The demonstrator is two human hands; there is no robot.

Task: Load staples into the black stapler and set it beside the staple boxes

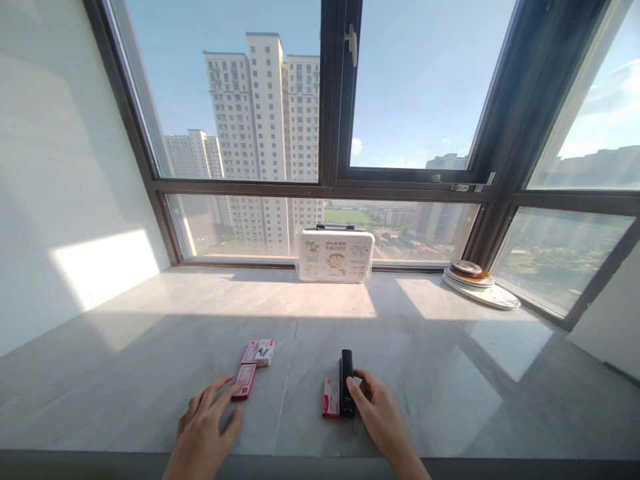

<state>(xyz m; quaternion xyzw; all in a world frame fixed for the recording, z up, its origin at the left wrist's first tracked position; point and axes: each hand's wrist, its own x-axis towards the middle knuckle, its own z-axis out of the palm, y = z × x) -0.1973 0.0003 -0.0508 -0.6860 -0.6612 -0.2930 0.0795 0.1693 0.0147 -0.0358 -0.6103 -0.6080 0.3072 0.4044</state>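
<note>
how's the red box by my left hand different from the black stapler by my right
The red box is flat, red and white; the black stapler is taller and all black. The left hand reaches the red box's edge; the right hand rests fingers on the black stapler. Both lie on the sill.

Bare sill (200,313) lies open between the red boxes (250,352) and the tin case (336,257)

My left hand (205,427) hovers palm down at the lower left of centre, fingers spread and pointing up-right, while my right hand (379,408) comes in from the bottom edge, fingers loosely curled, thumb stretched forward.
</note>
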